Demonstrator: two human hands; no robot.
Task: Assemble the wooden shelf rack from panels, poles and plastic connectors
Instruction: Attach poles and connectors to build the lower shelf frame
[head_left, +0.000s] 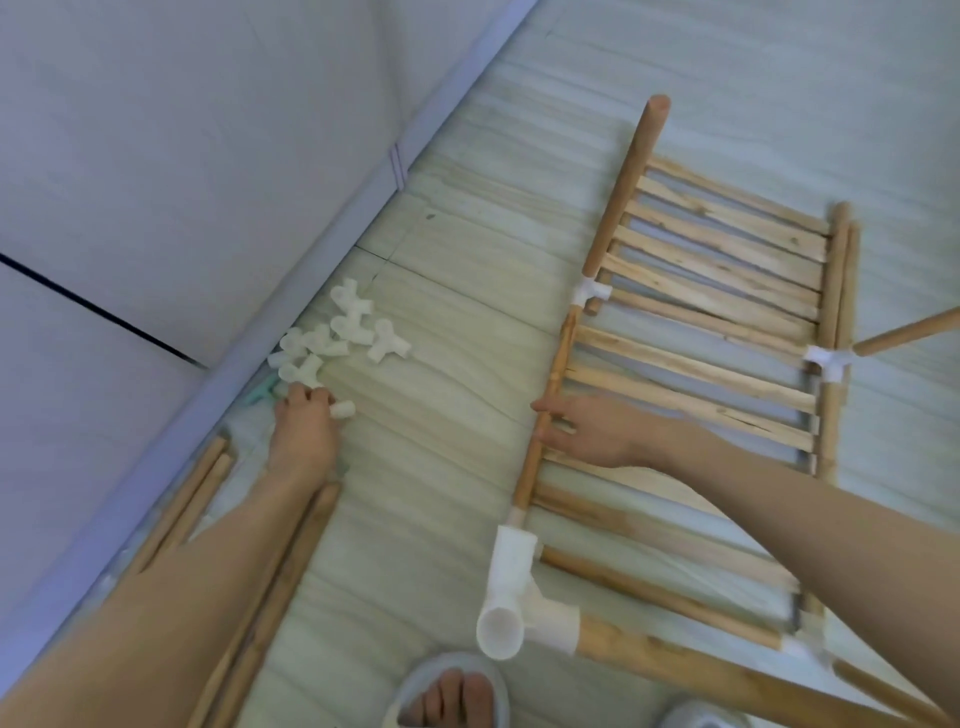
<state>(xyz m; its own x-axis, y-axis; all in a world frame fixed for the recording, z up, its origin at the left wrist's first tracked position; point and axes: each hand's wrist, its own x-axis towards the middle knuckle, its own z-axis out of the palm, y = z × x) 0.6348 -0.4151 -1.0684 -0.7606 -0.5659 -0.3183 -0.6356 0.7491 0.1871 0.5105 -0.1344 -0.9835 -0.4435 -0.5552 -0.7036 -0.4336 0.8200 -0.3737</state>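
Observation:
A half-built wooden rack (711, 322) lies on the floor at the right, slatted panels joined by poles and white plastic connectors. My right hand (592, 428) holds its left side pole (550, 395), fingers curled round it. A large white connector (514, 597) caps that pole's near end. My left hand (306, 426) reaches into a pile of loose white connectors (337, 338) by the wall and pinches one connector (343, 409) at its fingertips.
Spare wooden poles (260, 587) lie along the skirting at the lower left, under my left forearm. A wall (156, 182) runs diagonally along the left. My foot in a slipper (452, 696) is at the bottom edge. One pole (909, 330) sticks out at the right.

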